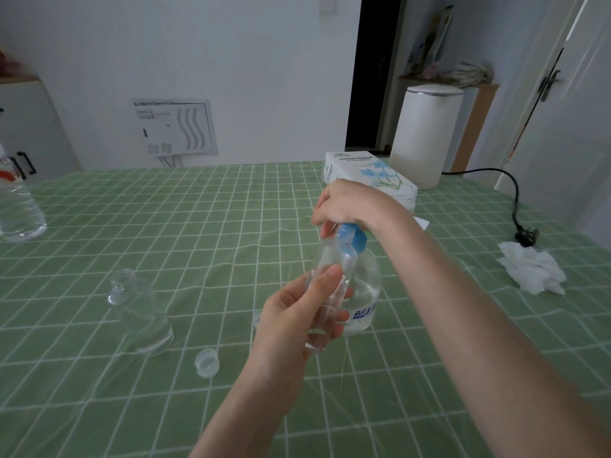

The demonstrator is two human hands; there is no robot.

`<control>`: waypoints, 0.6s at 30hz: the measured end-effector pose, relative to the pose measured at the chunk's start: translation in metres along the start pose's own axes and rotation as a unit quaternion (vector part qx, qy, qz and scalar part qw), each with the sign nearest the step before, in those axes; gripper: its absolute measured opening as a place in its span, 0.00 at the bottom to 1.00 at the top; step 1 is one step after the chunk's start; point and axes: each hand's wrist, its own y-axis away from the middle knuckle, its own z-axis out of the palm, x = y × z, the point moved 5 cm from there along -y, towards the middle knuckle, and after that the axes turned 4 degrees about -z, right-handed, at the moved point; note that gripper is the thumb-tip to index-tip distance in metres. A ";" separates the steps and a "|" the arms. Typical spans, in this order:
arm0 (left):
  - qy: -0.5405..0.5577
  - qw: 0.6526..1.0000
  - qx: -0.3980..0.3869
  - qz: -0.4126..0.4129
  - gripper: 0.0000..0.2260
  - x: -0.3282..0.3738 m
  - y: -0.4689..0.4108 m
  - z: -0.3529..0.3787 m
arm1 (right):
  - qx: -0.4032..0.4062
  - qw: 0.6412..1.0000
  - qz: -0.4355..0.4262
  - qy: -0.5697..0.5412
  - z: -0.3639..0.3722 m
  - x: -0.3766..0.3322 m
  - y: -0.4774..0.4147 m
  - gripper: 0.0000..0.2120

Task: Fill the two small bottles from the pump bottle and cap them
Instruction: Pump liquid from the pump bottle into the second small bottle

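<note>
Item 1, held small bottle (334, 256): clear, uncapped, raised above the worktop (198, 226) centre-right, just in front of the pump bottle (367, 285); long axis near upright, leaning a little, base toward the person, mouth up and touching or just under the blue pump head (355, 238); fill level cannot tell. L hand (297, 312): fingers and thumb wrapped round the lower body of item 1, grasping it. R hand (350, 203): fingers curled down over the pump head, grasping it from above, wrist high. Pump bottle: upright on worktop, approx. half full of clear liquid. Item 2, second small bottle (142, 315): standing on worktop well apart to the left, mouth up and open, no cap on; contents cannot tell. Cap (206, 361): loose on worktop between item 2 and L arm, open side up; a second cap not clearly seen. Progress, est.: early; first fill in hand, neither bottle capped; left to do: finish item 1, fill item 2, cap both. Misc.: tissue box (363, 170) behind R hand; crumpled tissue (532, 269) far right; large water bottle (18, 213) far left edge.
</note>
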 end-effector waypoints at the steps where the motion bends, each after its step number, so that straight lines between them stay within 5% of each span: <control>1: 0.002 1.000 0.001 -0.004 0.15 -0.001 0.000 0.000 | -0.003 1.000 0.001 -0.002 0.001 0.001 0.000 0.15; 18: -0.006 1.000 0.003 0.003 0.13 0.000 -0.001 -0.002 | 0.035 0.999 -0.008 0.008 -0.009 -0.002 -0.003 0.13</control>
